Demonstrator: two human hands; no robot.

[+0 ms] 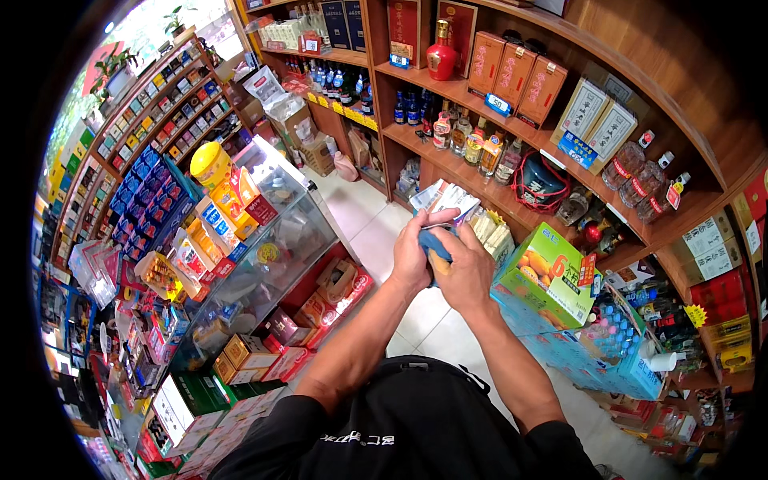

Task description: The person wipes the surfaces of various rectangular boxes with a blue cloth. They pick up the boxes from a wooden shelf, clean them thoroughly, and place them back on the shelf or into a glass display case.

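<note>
Both hands meet in front of the body, above the tiled floor. My left hand (414, 249) holds a blue cloth (433, 243) from its left side, with a finger stretched over the top. My right hand (465, 261) grips the same cloth from the right; a tan patch shows between the fingers. What the cloth may wrap is hidden. Just beyond the fingers lie white printed packets (447, 195), near the shelf. A green carton with pictures of yellow fruit (546, 276) stands to the right of my right hand.
A glass display counter (282, 222) with snack boxes runs along the left. Wooden shelves (468, 96) with liquor bottles and boxes curve across the front and right. Blue cartons (558, 354) and a crate of bottles (612, 330) stand at the right. Pale floor tiles (372, 231) show between counter and shelves.
</note>
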